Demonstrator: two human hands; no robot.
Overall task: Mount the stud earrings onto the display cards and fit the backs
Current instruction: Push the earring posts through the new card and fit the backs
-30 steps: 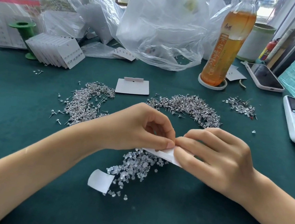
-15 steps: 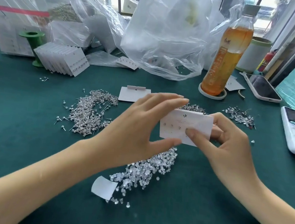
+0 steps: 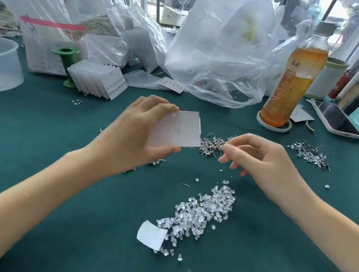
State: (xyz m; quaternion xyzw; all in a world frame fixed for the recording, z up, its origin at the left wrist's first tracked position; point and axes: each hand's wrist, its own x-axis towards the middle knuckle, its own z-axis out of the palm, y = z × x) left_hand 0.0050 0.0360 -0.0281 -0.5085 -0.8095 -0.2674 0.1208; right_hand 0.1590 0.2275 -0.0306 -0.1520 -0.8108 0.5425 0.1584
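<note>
Display card [image 3: 176,128], white and blurred, is sitting raised above the middle of the green table [image 3: 44,137]; your left hand [image 3: 130,140] is pinching its left edge between thumb and fingers. Just right of it, stud earrings [image 3: 213,144] are lying heaped on the cloth. Your right hand [image 3: 263,162] is hovering beside them, fingers loosely curled, gripping nothing visible. Clear backs [image 3: 202,213] are lying toward the near edge.
</note>
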